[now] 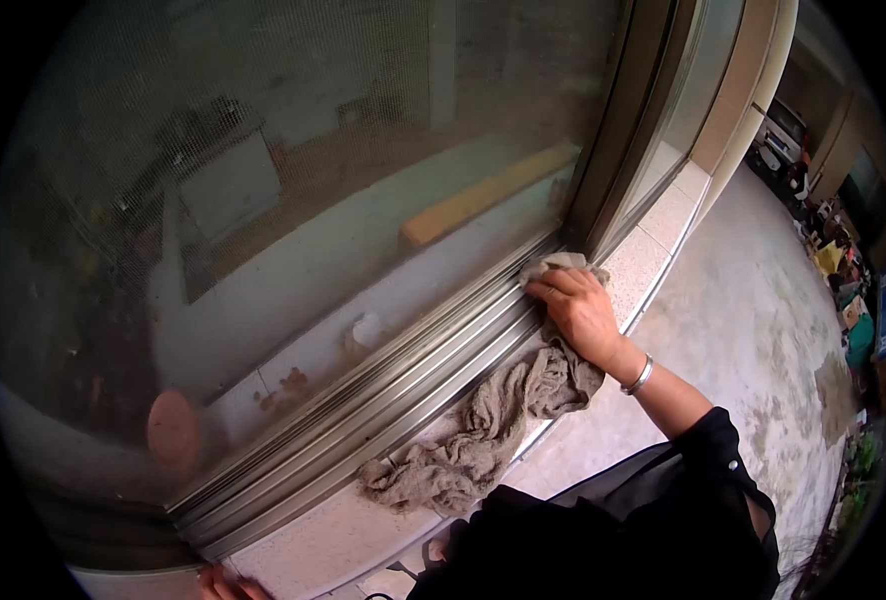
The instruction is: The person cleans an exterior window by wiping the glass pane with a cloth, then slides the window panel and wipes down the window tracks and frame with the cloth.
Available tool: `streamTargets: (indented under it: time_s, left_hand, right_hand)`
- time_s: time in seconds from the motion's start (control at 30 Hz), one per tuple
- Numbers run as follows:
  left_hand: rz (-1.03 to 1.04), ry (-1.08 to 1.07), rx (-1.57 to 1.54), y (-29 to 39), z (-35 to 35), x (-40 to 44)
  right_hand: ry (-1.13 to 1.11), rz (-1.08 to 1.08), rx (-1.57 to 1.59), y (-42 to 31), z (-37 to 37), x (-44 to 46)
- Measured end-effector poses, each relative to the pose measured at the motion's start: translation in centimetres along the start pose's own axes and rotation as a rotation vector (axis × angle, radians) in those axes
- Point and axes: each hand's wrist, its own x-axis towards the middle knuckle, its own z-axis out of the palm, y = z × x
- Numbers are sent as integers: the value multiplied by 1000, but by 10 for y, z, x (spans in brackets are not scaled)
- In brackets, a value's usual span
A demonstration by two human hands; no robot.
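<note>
The grey cloth (498, 420) trails along the pale sill (308, 535), its far end bunched under your right hand (578, 312), whose fingers grip it where the metal track (403, 375) meets the upright frame (618, 130). You appear to be working it into that far right corner; moving along the grooves would call for firm fingertip pressure and slack cloth. Your left hand (231, 586) is at the near left edge, mostly cut off, its grip unclear.

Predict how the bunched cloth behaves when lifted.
Likely floppy: the cloth lies in loose, twisted folds on the sill. Unlikely to roll, being crumpled and spread out. May tug at the right hand, which it seems to run up to.
</note>
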Motion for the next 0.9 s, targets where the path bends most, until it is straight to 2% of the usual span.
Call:
streamTargets:
  time_s: [0.07,0.2,0.3,0.43,0.5,0.57,0.63,0.67,0.7,0.77,0.8,0.9]
  left_hand:
    - [104,16,52,0,-3,0]
    - [97,40,73,1,-3,1]
    - [74,45,54,8,1,0]
    - [84,37,46,1,0,-1]
    - [121,26,55,-6,-3,1]
    - [170,27,125,-6,-2,-3]
    - [139,11,125,-3,-7,-3]
    - [99,-1,122,-2,-7,-5]
    - [99,-4,123,-3,-7,-5]
    - [100,-6,138,-5,-6,-4]
    - [101,-6,137,-5,-6,-3]
    - [97,-12,94,-3,-5,0]
  right_hand:
    - [-52,111,-35,19,-3,-1]
    - [2,85,-166,5,6,5]
    - [74,-47,45,-10,2,8]
    - [-2,-5,67,5,-6,7]
    - [-97,80,-160,25,-2,1]
    - [-47,48,-144,28,2,7]
    - [-81,102,-243,18,5,4]
    - [-117,89,-427,9,13,5]
    - [-120,88,-426,3,15,7]
    - [-275,131,-590,-4,17,12]
    - [-283,107,-645,-3,20,12]
    - [-410,129,-603,3,14,19]
